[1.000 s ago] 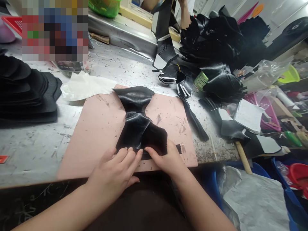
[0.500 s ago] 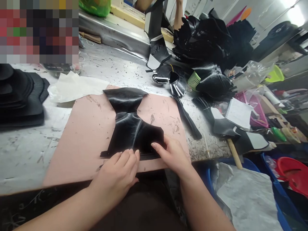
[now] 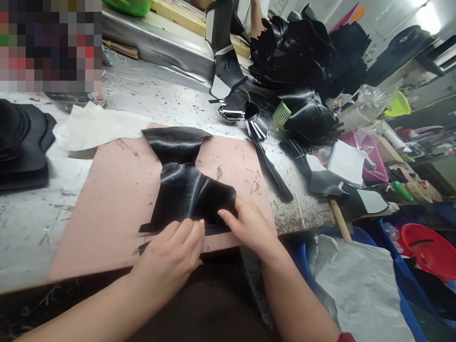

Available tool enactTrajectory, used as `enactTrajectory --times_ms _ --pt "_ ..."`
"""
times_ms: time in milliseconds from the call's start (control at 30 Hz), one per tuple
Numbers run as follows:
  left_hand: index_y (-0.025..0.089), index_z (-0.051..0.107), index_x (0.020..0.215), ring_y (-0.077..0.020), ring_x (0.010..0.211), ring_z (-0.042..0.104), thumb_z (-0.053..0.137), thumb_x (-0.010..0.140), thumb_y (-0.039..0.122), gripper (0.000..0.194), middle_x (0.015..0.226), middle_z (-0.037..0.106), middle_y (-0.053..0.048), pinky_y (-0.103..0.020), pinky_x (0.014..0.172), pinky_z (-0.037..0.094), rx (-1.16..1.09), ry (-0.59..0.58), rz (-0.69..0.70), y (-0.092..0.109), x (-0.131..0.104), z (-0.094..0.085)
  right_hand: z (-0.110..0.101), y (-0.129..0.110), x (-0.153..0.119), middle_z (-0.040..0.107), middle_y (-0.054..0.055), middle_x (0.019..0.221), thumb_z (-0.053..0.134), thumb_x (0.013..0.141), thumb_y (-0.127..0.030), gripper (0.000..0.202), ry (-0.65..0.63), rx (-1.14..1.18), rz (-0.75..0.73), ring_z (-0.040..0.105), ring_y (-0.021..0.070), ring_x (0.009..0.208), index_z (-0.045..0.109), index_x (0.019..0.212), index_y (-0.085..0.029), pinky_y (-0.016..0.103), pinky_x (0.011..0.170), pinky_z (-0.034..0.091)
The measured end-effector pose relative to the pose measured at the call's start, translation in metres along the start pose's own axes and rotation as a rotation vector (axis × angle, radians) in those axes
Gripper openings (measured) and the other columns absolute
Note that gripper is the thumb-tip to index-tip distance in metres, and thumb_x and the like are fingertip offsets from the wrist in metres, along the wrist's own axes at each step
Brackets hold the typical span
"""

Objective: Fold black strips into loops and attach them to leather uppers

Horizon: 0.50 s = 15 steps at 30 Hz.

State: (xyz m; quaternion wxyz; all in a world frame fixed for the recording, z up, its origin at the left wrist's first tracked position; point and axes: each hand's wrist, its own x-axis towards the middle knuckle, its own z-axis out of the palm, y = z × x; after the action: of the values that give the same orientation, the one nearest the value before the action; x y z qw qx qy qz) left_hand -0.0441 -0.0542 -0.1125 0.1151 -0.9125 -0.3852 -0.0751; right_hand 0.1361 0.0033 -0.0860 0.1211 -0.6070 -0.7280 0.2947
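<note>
A glossy black leather piece (image 3: 178,190), narrow at its waist, lies on a pink board (image 3: 124,190). A dark zipper tape (image 3: 145,228) runs along its near edge and sticks out at the left. My left hand (image 3: 174,251) is closed at that edge, its fingers bunched together and pressing the leather and tape; what lies under the fingertips is hidden. My right hand (image 3: 251,228) grips the right corner of the leather, thumb on top and the other fingers mostly hidden behind the edge.
Stacked black pieces (image 3: 24,147) and white sheets (image 3: 103,124) lie left. Behind are a black leather pile (image 3: 292,57) and a green perforated cup (image 3: 281,115). At right are a notebook (image 3: 347,164), a wooden handle (image 3: 341,221) and a red basin (image 3: 427,249). Another person's arm shows behind.
The camera view has turned slightly, so the scene sits further left. My left hand is a little further right along the leather's near edge. My right hand keeps its grip on the corner.
</note>
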Motion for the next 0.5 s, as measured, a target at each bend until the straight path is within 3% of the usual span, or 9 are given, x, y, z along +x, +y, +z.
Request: enactTrajectory --times_ms 100,200,400,500 --pt "0.005 0.059 0.109 -0.0290 0.098 0.055 0.042 0.082 0.020 0.035 0.109 0.061 -0.018 -0.040 0.085 0.040 0.003 0.076 0.017 0.007 0.000 0.009 0.002 0.003 0.000 0.060 0.004 0.084 0.054 0.081 -0.025 0.012 0.035 0.019 -0.023 0.056 0.0187 0.080 0.059 0.090 -0.019 0.029 0.070 0.043" --pt "0.014 0.055 0.114 -0.0312 0.099 0.056 0.042 0.083 0.022 0.035 0.121 0.056 -0.014 -0.044 0.086 0.040 -0.002 0.074 -0.004 0.014 0.001 0.016 0.003 0.005 0.000 0.060 0.004 0.084 0.055 0.080 -0.024 0.013 0.063 0.040 -0.040 0.056 0.0184 0.080 0.059 0.091 -0.019 0.029 0.070 0.043" --pt "0.015 0.060 0.096 -0.0256 0.097 0.060 0.045 0.083 0.014 0.021 0.108 0.065 -0.013 -0.037 0.088 0.041 -0.024 0.180 0.039 0.021 0.009 0.020 0.005 0.006 0.000 0.057 0.003 0.081 0.057 0.078 -0.023 0.010 0.085 0.063 -0.045 0.055 0.0175 0.076 0.060 0.085 -0.018 0.030 0.070 0.043" --pt "0.020 0.061 0.091 -0.0261 0.096 0.060 0.044 0.084 0.014 0.019 0.115 0.062 -0.010 -0.038 0.081 0.043 -0.061 0.208 -0.038 0.024 0.012 0.024 0.003 0.009 -0.001 0.054 0.002 0.075 0.057 0.077 -0.026 0.011 0.093 0.074 -0.041 0.053 0.0152 0.068 0.058 0.070 -0.018 0.028 0.063 0.042"
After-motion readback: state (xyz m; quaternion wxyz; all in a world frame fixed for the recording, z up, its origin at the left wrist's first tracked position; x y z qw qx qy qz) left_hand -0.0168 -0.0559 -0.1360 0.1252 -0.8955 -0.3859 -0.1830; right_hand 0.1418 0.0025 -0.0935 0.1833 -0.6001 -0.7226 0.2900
